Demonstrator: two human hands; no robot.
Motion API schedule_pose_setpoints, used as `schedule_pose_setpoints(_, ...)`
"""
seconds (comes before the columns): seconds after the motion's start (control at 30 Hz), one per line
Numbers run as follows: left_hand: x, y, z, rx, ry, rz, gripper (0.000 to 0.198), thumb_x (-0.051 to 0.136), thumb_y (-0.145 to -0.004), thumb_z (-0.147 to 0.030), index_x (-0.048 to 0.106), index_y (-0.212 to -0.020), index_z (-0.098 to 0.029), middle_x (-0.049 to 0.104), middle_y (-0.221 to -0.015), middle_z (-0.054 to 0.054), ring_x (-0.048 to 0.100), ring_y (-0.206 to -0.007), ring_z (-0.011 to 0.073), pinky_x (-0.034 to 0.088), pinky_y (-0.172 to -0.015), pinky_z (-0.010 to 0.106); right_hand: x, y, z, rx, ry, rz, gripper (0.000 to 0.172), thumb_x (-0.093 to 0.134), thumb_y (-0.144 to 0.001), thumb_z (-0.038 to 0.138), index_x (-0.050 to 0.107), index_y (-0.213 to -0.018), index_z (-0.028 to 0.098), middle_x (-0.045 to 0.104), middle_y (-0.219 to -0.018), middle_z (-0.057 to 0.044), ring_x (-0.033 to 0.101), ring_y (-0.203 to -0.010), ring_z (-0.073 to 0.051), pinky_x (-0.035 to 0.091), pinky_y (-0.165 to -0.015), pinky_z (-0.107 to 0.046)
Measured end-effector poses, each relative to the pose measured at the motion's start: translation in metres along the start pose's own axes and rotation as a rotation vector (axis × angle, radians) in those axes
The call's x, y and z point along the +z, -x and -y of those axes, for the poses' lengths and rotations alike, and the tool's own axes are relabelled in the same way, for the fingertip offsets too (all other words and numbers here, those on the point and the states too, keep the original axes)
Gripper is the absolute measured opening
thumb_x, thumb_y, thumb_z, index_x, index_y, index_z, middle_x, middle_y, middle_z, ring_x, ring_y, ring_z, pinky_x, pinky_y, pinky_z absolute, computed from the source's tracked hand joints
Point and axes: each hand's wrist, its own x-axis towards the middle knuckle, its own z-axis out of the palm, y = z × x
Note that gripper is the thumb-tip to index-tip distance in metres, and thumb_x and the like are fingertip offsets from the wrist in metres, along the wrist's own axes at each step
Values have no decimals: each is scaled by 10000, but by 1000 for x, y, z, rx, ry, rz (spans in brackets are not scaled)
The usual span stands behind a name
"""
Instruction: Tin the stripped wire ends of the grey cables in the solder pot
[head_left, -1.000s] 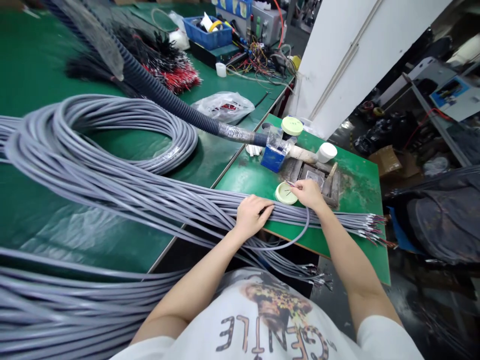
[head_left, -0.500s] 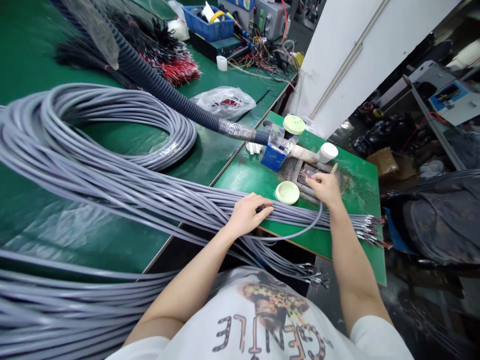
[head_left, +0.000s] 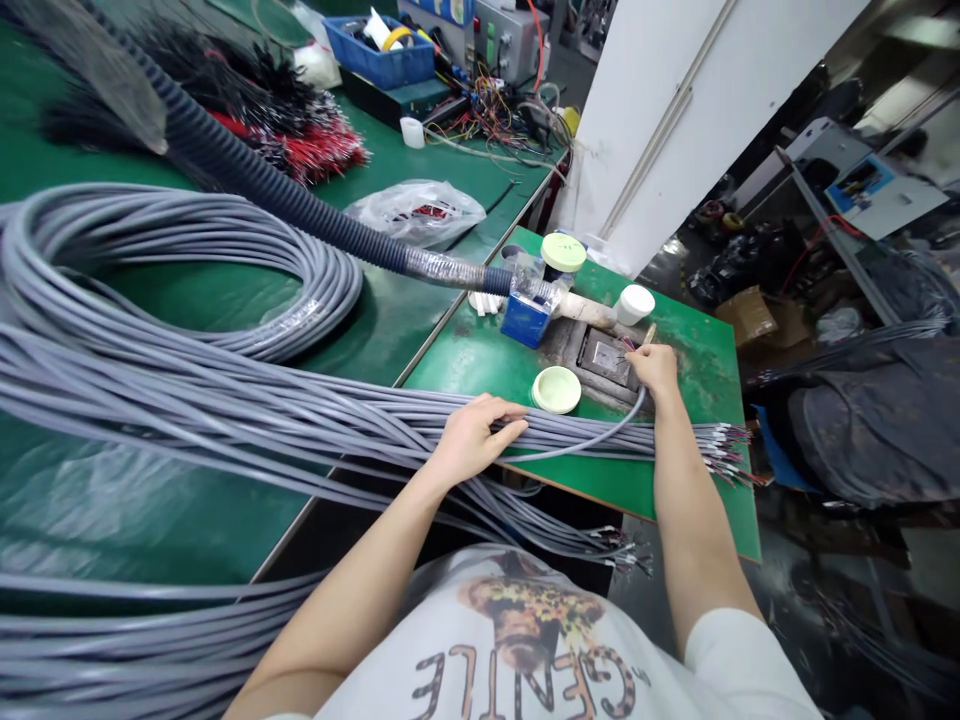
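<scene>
Pressing my open left hand (head_left: 476,438) flat on a thick bundle of grey sheathed cables (head_left: 360,425), I pinch one loose grey cable (head_left: 592,437) in my closed right hand (head_left: 658,368), just beside a square metal plate (head_left: 602,357) set into the green desk (head_left: 675,480). A round pale-green lid (head_left: 556,389) lies between my hands; farther on sit a small blue box (head_left: 523,322) and a black corrugated hose (head_left: 300,212).

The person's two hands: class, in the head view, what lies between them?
In the head view, between the left hand and the right hand lie a round pale green lid on the green bench and a single grey cable curving up to the right hand.
</scene>
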Motion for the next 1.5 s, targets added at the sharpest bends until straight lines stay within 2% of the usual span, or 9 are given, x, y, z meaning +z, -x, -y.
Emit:
schedule_pose_setpoints(0.37,1,-1,0,-9,-9,4,247,563,-875,-382,702,-1007,-227,718,-921,53,620,-876,194,483,-806,321,6,-2,5,12,75,54,238,595,-686,302,772,-748,156,727,-768,-112,660,-786,-241,431,-663,-279)
schedule_pose_setpoints(0.6,1,0,0,7,-5,-9,242,565,-874,-377,702,-1004,-227,719,-921,54,622,-870,194,483,-807,321,7,-1,5,9,90,68,229,594,-682,283,775,-758,165,731,-784,-103,663,-794,-235,440,-674,-274)
schedule_pose_setpoints(0.83,1,0,1,6,-4,-10,236,566,-874,-369,703,-1004,-229,720,-926,49,621,-869,192,480,-814,321,7,-1,6,10,37,46,199,608,-660,285,761,-700,163,711,-715,-94,645,-750,-226,425,-651,-275)
schedule_pose_setpoints(0.97,2,0,2,13,-5,-16,241,563,-874,-373,704,-1006,-230,719,-921,53,622,-868,195,483,-812,324,-3,5,6,-5,-56,5,197,620,-657,317,724,-631,152,665,-613,-57,607,-671,-195,400,-597,-258)
schedule_pose_setpoints(1.1,2,0,1,3,-18,-12,238,563,-875,-372,704,-1003,-229,720,-921,49,619,-870,194,481,-812,323,-25,31,9,-38,-216,-19,291,593,-713,406,672,-616,143,581,-514,-6,516,-522,-142,358,-505,-244)
schedule_pose_setpoints(1.23,3,0,1,7,-27,-15,233,564,-875,-369,703,-1000,-230,723,-929,44,619,-875,193,477,-821,322,-47,77,19,-87,-619,1,293,665,-699,391,593,-536,159,516,-469,31,434,-465,-103,314,-486,-238)
schedule_pose_setpoints(1.3,3,0,2,11,-25,-20,234,568,-872,-369,703,-1005,-231,723,-932,46,620,-878,195,477,-820,321,-53,99,25,-86,-750,27,281,691,-696,351,577,-522,162,505,-464,40,419,-466,-95,304,-495,-237)
schedule_pose_setpoints(1.5,3,0,1,2,11,-37,218,610,-841,-363,719,-977,-232,724,-898,46,619,-849,196,475,-799,324,-61,143,40,-76,-849,38,267,695,-729,290,576,-524,167,503,-478,46,421,-491,-92,318,-526,-238)
